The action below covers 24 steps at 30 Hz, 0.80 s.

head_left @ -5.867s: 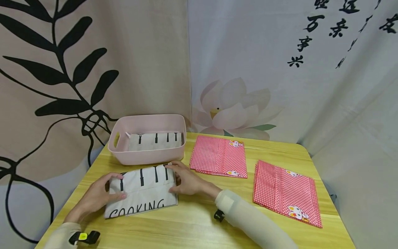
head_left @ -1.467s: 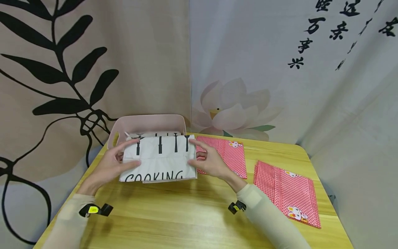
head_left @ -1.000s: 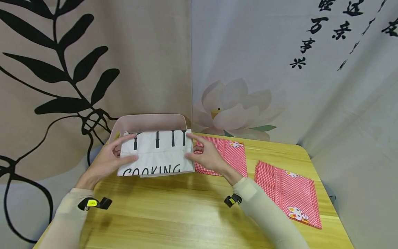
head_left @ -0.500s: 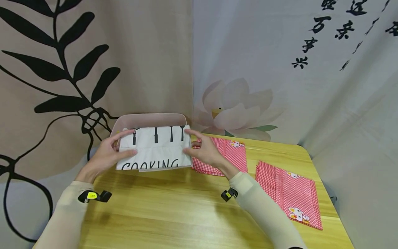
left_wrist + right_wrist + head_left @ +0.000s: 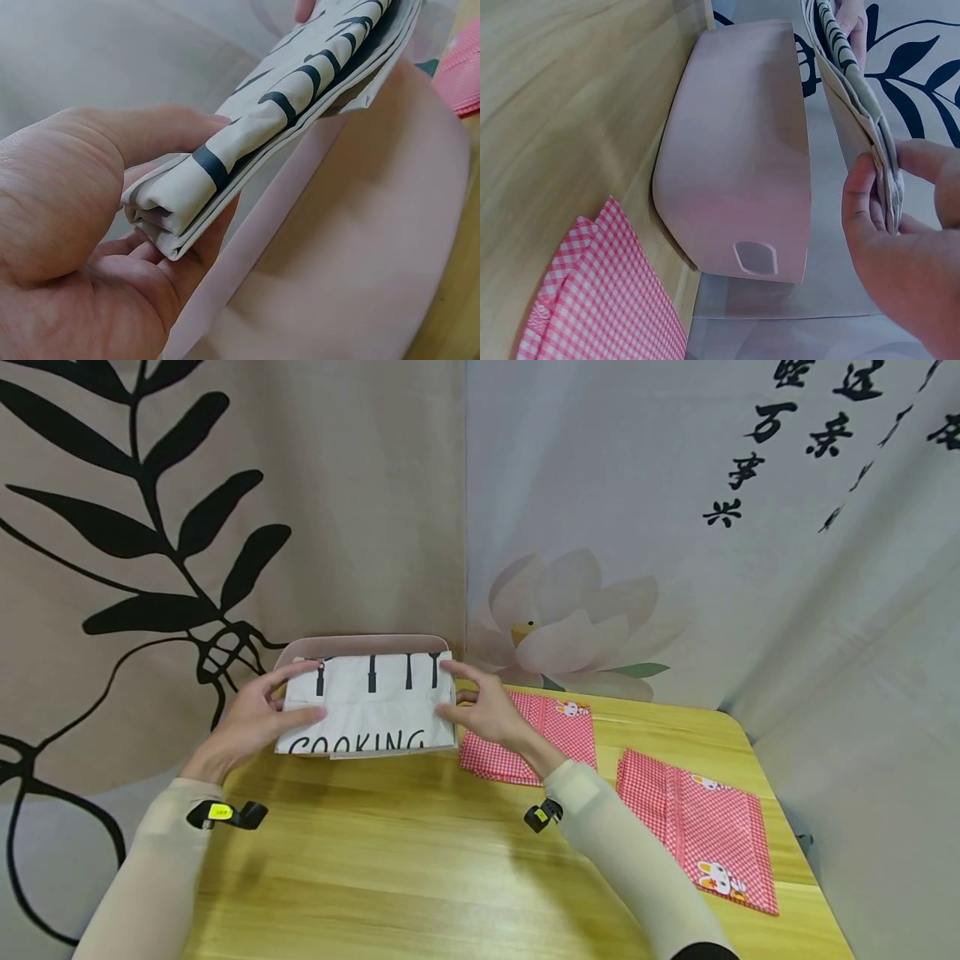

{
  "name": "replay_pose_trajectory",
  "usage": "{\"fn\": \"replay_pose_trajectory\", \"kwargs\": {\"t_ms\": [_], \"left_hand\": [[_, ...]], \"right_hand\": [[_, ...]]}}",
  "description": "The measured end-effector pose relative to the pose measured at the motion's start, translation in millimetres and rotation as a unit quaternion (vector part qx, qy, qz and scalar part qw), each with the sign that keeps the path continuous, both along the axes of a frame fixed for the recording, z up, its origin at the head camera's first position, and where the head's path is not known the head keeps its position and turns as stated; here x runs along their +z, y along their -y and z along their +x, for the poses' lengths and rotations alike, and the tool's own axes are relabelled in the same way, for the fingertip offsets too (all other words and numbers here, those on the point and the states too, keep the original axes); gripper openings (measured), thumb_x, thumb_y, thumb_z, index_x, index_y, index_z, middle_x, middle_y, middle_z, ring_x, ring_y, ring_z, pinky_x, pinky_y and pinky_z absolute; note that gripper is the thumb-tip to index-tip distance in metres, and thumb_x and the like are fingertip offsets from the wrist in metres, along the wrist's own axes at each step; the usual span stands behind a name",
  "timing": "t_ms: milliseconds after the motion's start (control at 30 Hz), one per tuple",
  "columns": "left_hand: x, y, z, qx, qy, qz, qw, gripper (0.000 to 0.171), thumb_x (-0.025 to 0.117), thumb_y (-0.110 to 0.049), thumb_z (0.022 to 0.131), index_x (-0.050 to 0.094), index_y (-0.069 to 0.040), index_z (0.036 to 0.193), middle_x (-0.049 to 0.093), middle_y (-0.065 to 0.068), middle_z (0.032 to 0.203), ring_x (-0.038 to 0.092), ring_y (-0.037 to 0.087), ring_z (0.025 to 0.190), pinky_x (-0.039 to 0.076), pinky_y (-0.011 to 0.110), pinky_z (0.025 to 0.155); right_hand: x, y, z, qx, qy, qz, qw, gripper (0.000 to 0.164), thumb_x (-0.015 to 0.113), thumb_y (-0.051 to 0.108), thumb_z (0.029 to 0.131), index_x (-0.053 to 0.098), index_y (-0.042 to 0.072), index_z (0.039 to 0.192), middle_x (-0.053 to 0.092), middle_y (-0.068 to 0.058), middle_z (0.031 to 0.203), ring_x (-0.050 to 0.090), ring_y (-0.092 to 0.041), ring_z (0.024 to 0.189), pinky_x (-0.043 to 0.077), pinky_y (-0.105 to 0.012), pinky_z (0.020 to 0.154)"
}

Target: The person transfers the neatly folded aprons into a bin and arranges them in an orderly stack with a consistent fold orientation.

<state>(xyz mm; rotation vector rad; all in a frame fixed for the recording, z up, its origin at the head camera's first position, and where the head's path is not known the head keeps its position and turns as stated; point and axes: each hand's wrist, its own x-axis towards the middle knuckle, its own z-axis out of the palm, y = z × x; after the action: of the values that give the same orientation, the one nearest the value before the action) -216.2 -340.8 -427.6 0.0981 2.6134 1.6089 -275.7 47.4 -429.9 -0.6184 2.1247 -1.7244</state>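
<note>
A folded white cloth [image 5: 367,697] with the black word COOKING and utensil handles printed on it is held up flat above the pink basket [image 5: 360,644]. My left hand [image 5: 251,718] pinches its left end, thumb on one face and fingers behind, as the left wrist view shows. At the right end, my right hand [image 5: 491,714] grips the folded layers [image 5: 881,165] between thumb and fingers. Most of the basket is behind the cloth in the head view; the right wrist view shows its outer wall [image 5: 735,150] below the cloth. The basket's inside is hidden.
Two folded red checked cloths with rabbit prints lie on the wooden table [image 5: 390,860]: one [image 5: 555,735] right of the basket, another [image 5: 697,827] nearer the right edge. A curtain [image 5: 360,510] with plant and flower prints hangs behind the table.
The white cloth has been lifted off the table by both hands and carried back over the basket. It now covers the similar white cloth seen earlier inside. The red cloths stayed put.
</note>
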Motion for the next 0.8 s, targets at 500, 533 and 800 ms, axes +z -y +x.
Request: {"fn": "replay_pose_trajectory", "kwargs": {"t_ms": [500, 533, 800], "left_hand": [[5.2, 7, -22.9, 0.018, 0.039, -0.030, 0.9986, 0.092, 0.086, -0.034, 0.103, 0.034, -0.028, 0.179, 0.002, 0.003, 0.193, 0.038, 0.049, 0.168, 0.056, 0.041, 0.125], [5.2, 8, -24.2, 0.021, 0.040, -0.030, 0.9985, 0.092, 0.086, -0.034, 0.103, 0.034, -0.028, 0.179, 0.001, 0.002, 0.193, 0.035, 0.049, 0.170, 0.050, 0.051, 0.131], [7.6, 9, -33.1, 0.037, 0.043, -0.027, 0.9980, 0.090, 0.085, -0.036, 0.104, 0.035, -0.030, 0.179, 0.006, 0.000, 0.193, 0.033, 0.045, 0.172, 0.041, 0.062, 0.136]], "right_hand": [[5.7, 11, -19.4, -0.018, -0.048, 0.041, 0.998, 0.078, 0.084, 0.012, 0.102, 0.049, 0.022, 0.172, 0.051, -0.007, 0.174, 0.073, -0.034, 0.136, 0.068, -0.036, 0.103], [5.8, 12, -20.7, -0.019, -0.052, 0.046, 0.997, 0.078, 0.084, 0.013, 0.102, 0.049, 0.022, 0.172, 0.051, -0.007, 0.174, 0.073, -0.034, 0.135, 0.068, -0.036, 0.103], [6.4, 19, -31.9, -0.023, -0.067, 0.063, 0.996, 0.077, 0.083, 0.015, 0.104, 0.048, 0.021, 0.172, 0.049, -0.011, 0.175, 0.069, -0.038, 0.143, 0.066, -0.036, 0.103]]}}
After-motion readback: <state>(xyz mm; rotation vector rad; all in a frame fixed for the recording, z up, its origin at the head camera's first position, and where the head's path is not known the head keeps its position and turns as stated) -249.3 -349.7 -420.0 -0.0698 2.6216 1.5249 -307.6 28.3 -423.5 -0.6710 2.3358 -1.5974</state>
